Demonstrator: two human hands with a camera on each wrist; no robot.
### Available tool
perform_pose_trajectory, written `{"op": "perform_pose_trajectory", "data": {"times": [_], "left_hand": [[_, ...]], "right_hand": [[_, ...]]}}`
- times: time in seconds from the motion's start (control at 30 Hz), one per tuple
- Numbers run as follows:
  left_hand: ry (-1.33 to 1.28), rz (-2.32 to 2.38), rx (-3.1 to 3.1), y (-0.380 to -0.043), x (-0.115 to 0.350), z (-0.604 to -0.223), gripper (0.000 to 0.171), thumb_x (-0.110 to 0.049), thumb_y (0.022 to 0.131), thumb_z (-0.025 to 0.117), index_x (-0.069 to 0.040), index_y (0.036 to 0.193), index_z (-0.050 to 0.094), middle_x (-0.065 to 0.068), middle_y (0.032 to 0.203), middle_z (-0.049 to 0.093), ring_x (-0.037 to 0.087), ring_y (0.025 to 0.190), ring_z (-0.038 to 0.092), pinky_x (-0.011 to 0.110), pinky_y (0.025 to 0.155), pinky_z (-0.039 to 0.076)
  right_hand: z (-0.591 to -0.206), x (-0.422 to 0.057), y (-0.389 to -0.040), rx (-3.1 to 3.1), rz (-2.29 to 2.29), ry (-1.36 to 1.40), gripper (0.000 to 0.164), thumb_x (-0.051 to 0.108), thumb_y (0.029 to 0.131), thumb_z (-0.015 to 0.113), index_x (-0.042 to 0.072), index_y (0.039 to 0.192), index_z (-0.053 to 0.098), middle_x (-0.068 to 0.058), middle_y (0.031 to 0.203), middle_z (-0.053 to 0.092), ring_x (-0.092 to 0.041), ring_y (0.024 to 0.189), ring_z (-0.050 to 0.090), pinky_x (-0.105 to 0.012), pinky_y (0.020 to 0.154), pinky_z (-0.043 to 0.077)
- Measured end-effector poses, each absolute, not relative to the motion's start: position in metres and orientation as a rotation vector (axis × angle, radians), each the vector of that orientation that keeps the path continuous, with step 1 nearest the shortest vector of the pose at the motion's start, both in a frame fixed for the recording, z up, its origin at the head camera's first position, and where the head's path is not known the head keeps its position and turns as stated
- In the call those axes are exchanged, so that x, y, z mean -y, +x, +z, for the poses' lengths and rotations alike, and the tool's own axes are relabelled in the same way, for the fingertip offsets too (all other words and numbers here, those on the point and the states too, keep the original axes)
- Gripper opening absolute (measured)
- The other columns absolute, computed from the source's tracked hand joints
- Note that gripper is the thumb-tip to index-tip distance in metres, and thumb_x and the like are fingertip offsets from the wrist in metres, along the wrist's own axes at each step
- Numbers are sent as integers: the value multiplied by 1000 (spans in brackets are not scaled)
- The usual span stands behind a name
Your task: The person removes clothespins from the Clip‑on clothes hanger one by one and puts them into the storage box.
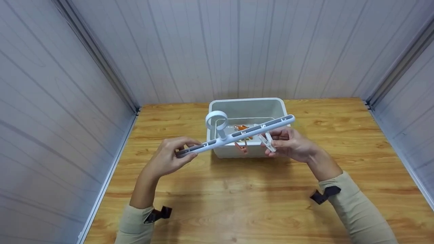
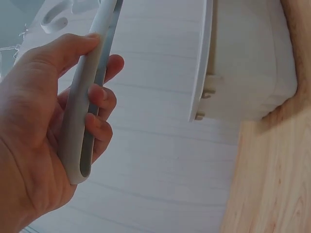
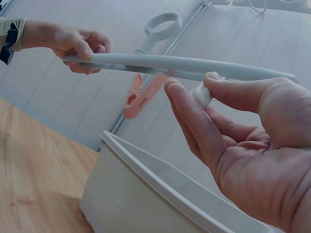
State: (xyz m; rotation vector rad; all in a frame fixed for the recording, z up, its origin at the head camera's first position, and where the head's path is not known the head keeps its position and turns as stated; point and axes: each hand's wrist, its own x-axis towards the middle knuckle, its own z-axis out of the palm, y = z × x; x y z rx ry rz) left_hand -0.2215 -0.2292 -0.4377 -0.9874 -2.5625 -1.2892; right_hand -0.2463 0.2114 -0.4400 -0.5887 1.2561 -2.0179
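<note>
My left hand [image 1: 168, 155] grips one end of a white slotted hanger bar [image 1: 252, 131], thumb on one side and fingers curled round the other. A ring-shaped hook [image 1: 217, 115] rises from the bar's middle, and the bar slants up to the right over the bin. From its underside hangs a pink clothespin [image 3: 146, 94], between the two hands. My right hand [image 1: 294, 146] pinches a white clothespin [image 1: 268, 141] between thumb and fingers, close under the bar's right half. In the right wrist view the fingers mostly hide this white clothespin [image 3: 201, 94].
A pale grey plastic bin [image 1: 222, 151] stands on the wooden table [image 1: 223, 200] beneath the bar. Inside it lie several clothespins, an orange one [image 1: 241, 127] among them. Light panelled walls [image 1: 237, 51] enclose the table at the back and both sides.
</note>
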Motion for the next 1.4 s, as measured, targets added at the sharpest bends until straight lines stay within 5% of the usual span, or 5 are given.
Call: {"op": "perform_pose_trajectory", "data": {"times": [0.23, 0.47, 0.8, 1.4], "left_hand": [[-940, -1250, 2515, -212, 222, -445, 23, -8, 100, 83, -10, 122, 83, 9, 106, 85, 6, 75, 63, 18, 64, 52], [-927, -1220, 2466, -207, 217, -451, 24, -8, 99, 84, -11, 122, 83, 8, 100, 84, 2, 69, 56, 18, 61, 47], [-906, -1167, 2416, -200, 213, -454, 25, -5, 96, 86, -11, 121, 83, 8, 97, 84, 7, 70, 60, 20, 60, 51], [-857, -1417, 2502, -197, 216, -459, 23, -8, 101, 83, -11, 124, 83, 12, 93, 81, -3, 59, 43, 16, 53, 35]], "right_hand": [[-443, -207, -245, -1375, -2046, -542, 32, -6, 114, 55, 6, 136, 75, -4, 114, 85, -16, 98, 86, -29, 92, 70], [-442, -199, -238, -1584, -2088, -414, 24, -3, 112, 61, 4, 135, 67, -4, 112, 77, -15, 95, 85, -31, 92, 70], [-446, -190, -233, -1799, -2160, -442, 32, -7, 109, 66, 4, 138, 67, -9, 119, 76, -15, 94, 85, -31, 89, 71], [-448, -187, -232, -2104, -2089, -433, 32, -12, 105, 66, 0, 134, 67, 0, 111, 74, -13, 94, 85, -32, 89, 71]]}}
